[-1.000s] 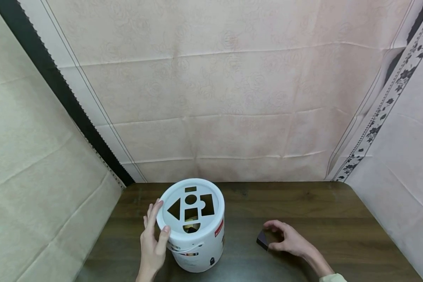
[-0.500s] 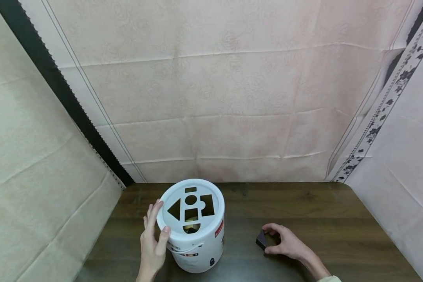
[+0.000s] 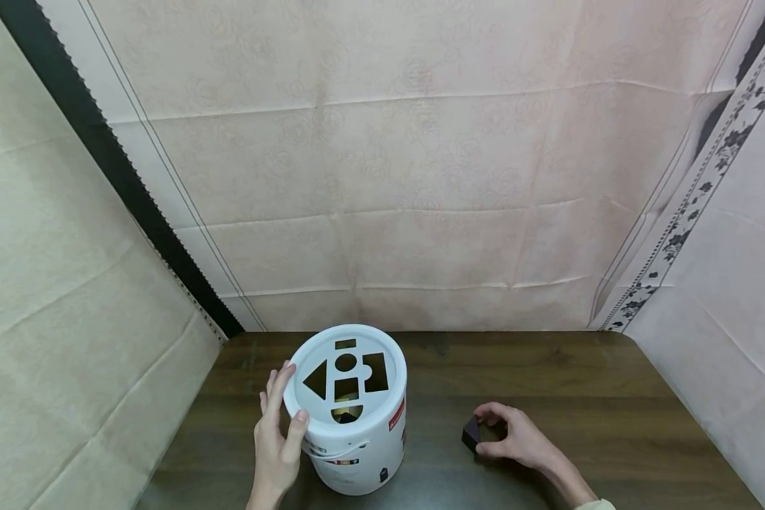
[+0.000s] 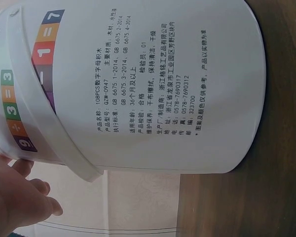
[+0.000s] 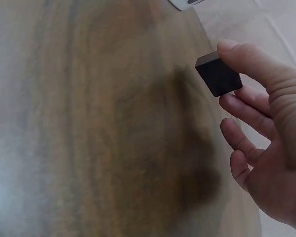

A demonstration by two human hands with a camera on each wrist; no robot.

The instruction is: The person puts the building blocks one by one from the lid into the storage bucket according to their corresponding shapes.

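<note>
A white lidded bucket [image 3: 357, 453] stands upright on the table. Its lid [image 3: 321, 411] has several cut-out shapes, including a triangle, a circle and a half circle. My left hand [image 3: 278, 439] rests against the left side of the lid, thumb toward the front and straight fingers spread toward the back. The left wrist view shows the bucket's printed side [image 4: 217, 98] and white handle [image 4: 64, 133]. To the right of the bucket, my right hand [image 3: 516, 439] pinches a small dark block [image 3: 469, 433] between thumb and fingertips. In the right wrist view, the block [image 5: 219, 76] shows a flat, four-sided face.
A dark wood-grain table [image 3: 548, 368] lies under everything. Pale patterned cloth [image 3: 421, 212] hangs behind it, with more cloth at the left and right sides. Through the lid's openings, something yellowish shows inside the bucket.
My right hand has shifted slightly left, its thumb closing in on the block, which is now turned a little and pinched. My left hand and the bucket have stayed in place.
</note>
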